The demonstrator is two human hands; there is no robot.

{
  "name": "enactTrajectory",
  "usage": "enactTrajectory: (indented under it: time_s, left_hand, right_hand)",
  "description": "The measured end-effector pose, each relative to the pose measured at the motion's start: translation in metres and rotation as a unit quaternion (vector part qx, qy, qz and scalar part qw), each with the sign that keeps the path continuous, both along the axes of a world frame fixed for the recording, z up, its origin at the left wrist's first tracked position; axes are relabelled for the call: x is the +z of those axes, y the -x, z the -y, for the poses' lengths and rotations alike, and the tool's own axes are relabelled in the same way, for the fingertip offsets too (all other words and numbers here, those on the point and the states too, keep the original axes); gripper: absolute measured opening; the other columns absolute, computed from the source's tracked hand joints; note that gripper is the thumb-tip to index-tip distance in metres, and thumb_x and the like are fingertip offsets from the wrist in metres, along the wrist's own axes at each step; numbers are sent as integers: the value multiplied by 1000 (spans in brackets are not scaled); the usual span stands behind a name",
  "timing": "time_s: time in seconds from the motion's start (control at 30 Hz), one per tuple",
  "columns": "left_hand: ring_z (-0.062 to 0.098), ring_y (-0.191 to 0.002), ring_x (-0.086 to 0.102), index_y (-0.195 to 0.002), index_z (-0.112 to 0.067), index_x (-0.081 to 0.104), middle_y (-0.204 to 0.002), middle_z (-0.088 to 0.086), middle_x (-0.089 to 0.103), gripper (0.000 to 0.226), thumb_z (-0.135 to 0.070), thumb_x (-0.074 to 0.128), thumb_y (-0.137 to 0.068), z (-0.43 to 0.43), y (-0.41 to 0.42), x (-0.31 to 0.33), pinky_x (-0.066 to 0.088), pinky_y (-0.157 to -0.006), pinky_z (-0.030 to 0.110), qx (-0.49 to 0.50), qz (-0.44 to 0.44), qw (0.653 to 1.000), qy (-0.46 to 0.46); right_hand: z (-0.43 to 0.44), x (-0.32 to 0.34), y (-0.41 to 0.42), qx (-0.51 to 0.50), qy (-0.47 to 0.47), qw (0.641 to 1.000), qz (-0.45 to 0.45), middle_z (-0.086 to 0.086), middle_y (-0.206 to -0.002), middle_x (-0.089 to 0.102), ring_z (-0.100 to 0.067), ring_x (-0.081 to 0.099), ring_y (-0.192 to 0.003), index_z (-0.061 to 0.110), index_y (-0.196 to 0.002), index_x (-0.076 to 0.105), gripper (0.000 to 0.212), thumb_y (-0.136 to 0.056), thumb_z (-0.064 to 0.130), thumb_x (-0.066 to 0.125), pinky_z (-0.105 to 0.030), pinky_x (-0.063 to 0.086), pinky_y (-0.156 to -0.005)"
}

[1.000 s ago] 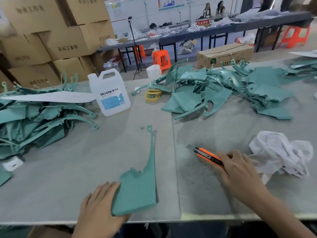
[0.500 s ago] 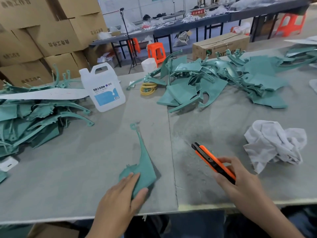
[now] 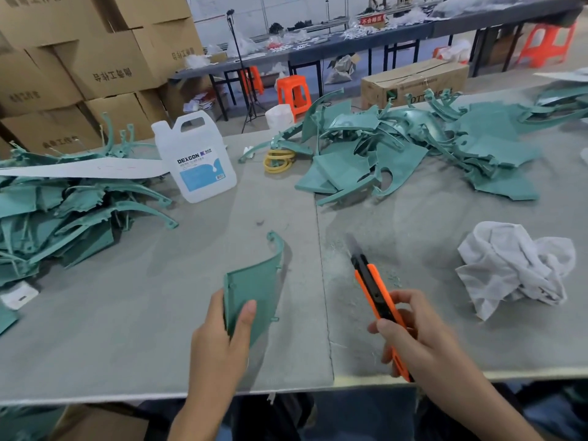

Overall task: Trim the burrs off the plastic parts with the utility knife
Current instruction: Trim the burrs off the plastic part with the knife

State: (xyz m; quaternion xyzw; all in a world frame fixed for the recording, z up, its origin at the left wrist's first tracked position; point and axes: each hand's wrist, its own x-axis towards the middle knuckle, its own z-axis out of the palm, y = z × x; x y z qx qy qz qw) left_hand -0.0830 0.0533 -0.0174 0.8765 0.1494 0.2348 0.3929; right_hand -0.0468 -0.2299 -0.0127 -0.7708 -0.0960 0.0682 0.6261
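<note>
Head | left hand (image 3: 219,342) grips teal plastic part (image 3: 254,284) | right hand (image 3: 423,342) grips utility knife (image 3: 375,291), beside part

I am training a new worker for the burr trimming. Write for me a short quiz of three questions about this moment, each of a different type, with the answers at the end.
1. True or false: the right hand holds the utility knife with its blade pushed out.
2. How many hands touch the green plastic part? A) none B) one C) two
3. Fill in: the white rag lies on the table to the ___ of the knife.

Key: 1 true. 2 B, only the left hand grips it. 3 right.
</note>
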Motion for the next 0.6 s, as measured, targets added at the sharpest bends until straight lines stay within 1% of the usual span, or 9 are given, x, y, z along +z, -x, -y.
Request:
enactTrajectory:
  time_s: [0.07,0.1,0.17,0.23,0.33,0.37,0.43,0.5,0.6]
  left_hand:
    - [-1,-77,63,-98,-43,59,-87,-24,67,6,-48,58,-95,3,-2,4,46,-60,14,-24,-2,1000,18]
    - [1,-74,63,-95,-44,60,-83,-20,68,5,-49,59,-96,6,-3,6,45,-59,12,-35,-3,999,25]
    - [4,-70,61,-91,-42,61,-78,-16,67,6,-45,56,-95,11,-6,8,44,-58,13,-47,-15,998,45]
    - [4,-69,61,-88,-39,62,-76,-16,67,12,-39,55,-98,15,-10,8,45,-59,15,-48,-38,997,55]
    - [6,-60,54,-73,-30,55,-65,-17,61,31,-46,51,-99,16,-15,9,41,-54,22,-31,-57,998,7]
    - [8,-57,50,-67,-28,50,-62,-18,58,38,-49,50,-98,16,-16,10,37,-52,25,-27,-60,998,-8]
    - [8,-53,46,-60,-30,44,-56,-19,53,44,-52,49,-98,16,-16,11,32,-49,24,-28,-56,998,-16]
    - [10,-52,43,-59,-30,43,-55,-20,52,45,-53,47,-98,16,-16,12,32,-50,24,-36,-55,998,-16]
    - [20,-57,46,-62,-27,44,-58,-19,55,43,-53,44,-97,16,-15,12,36,-55,35,-50,-57,997,-21]
  right_hand:
    - [-10,9,0,37,32,999,23,5,-93,73,-20,63,-61,58,-104,50,27,-78,54,57,-31,51,-54]
    - [-16,15,1,55,50,996,42,6,-91,73,-18,61,-60,61,-108,48,28,-82,54,56,-30,50,-54]
    - [-27,25,3,81,80,990,84,12,-87,72,-9,60,-60,62,-120,47,29,-95,49,55,-22,48,-57]
    - [-38,33,4,100,97,984,107,16,-86,71,-4,62,-65,64,-125,45,35,-98,44,54,-16,47,-59]
    - [-46,41,5,123,108,979,118,17,-89,70,0,64,-73,66,-137,41,45,-100,43,53,-13,46,-66]
    - [-47,43,6,129,108,978,120,16,-89,70,1,63,-72,67,-138,39,47,-100,44,52,-13,45,-66]
    - [-48,44,6,140,113,975,128,16,-89,70,2,63,-70,69,-137,34,48,-100,43,51,-11,45,-66]
    - [-50,43,5,151,131,970,135,17,-87,69,3,63,-70,72,-135,34,49,-101,43,52,-10,43,-65]
    - [-55,38,5,162,146,966,141,16,-83,68,-3,60,-68,73,-136,34,48,-100,46,51,-13,43,-64]
